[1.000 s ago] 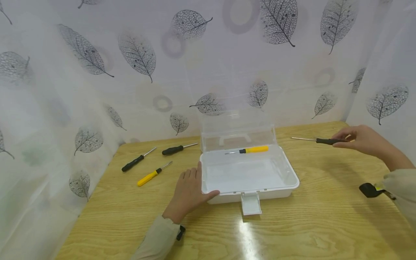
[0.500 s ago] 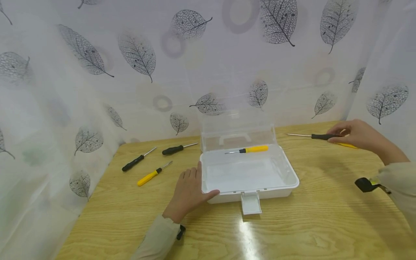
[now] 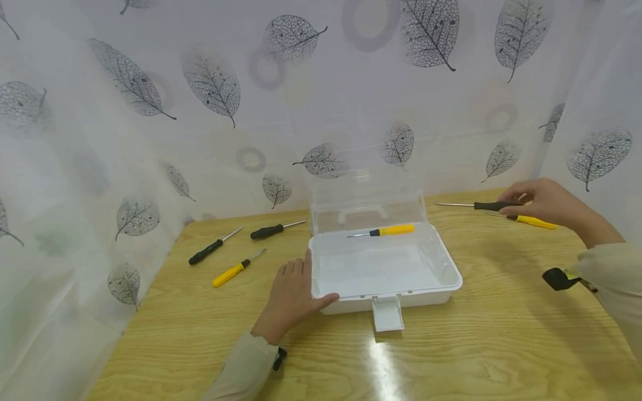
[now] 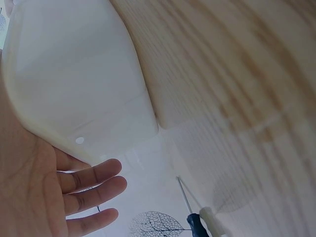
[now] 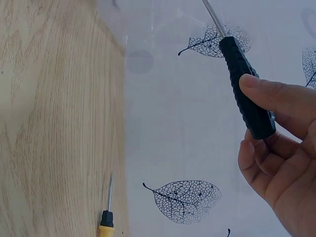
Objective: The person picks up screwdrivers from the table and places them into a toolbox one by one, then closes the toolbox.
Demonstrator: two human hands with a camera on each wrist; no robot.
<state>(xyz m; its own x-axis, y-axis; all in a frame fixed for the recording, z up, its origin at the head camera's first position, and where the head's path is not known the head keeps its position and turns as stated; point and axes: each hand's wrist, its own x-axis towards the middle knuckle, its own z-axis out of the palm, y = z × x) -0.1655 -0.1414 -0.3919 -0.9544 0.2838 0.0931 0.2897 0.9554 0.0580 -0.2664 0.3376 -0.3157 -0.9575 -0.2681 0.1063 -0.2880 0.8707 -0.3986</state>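
My right hand [image 3: 544,203] pinches a black-handled screwdriver [image 5: 247,91] by its grip, held up over the table's right side with its shaft pointing left. Below that hand a yellow-handled screwdriver [image 3: 535,221] lies on the wood. With fingers straight, my left hand [image 3: 291,301] rests against the left wall of a white toolbox [image 3: 386,299], its thumb at the front rim. The box's clear lid [image 3: 368,209] stands raised at the back, and its front latch [image 3: 388,316] hangs down. Inside the box, along the back, is another yellow screwdriver [image 3: 393,230].
Left of the box lie two black screwdrivers [image 3: 205,252] and a yellow one [image 3: 232,274] on the wooden table [image 3: 200,334]. A leaf-patterned curtain [image 3: 321,100] hangs close behind the table's back edge and along both sides.
My right hand has moved left and slightly back with the black screwdriver, uncovering the yellow one beneath it. The left hand and the box have stayed put.
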